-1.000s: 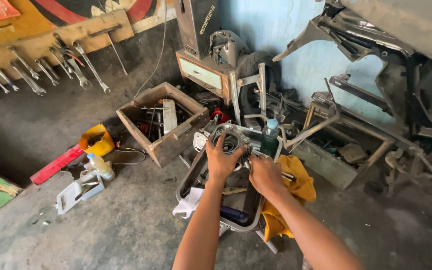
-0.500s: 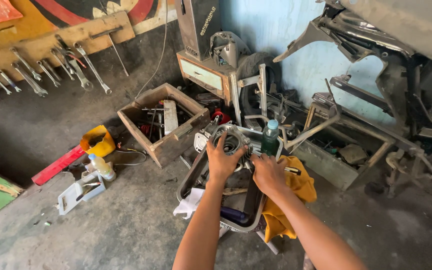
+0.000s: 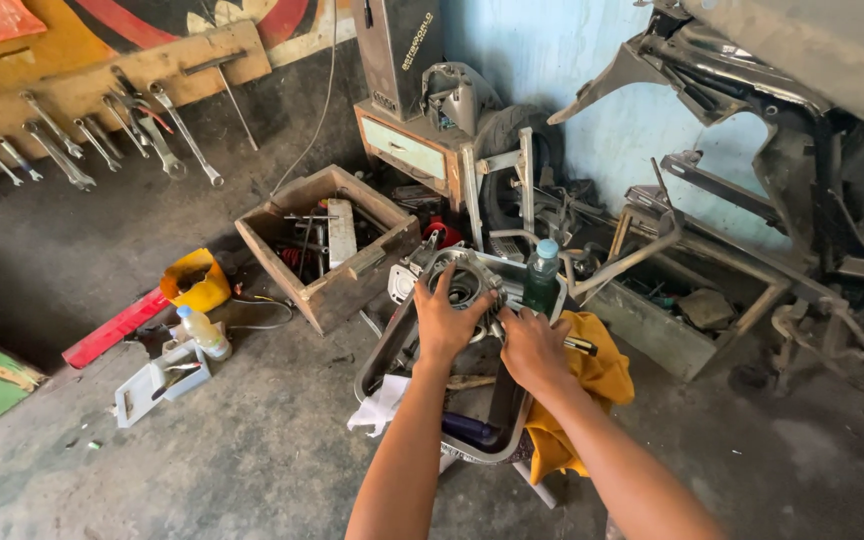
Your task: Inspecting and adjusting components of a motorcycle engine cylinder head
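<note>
Grey metal engine part (image 3: 462, 282) sits over dark tray (image 3: 392, 352), at 12 o'clock from hands. Left hand (image 3: 449, 322) wraps its rim; right hand (image 3: 534, 347) closes on part's side at 3 o'clock, tool unclear. Work looks mid-way; part not yet apart.

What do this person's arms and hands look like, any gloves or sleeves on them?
Both forearms show bare up to the picture's edge, with no sleeves in view. The left hand and right hand wear no gloves. I see no watch, ring or wristband on either.
</note>
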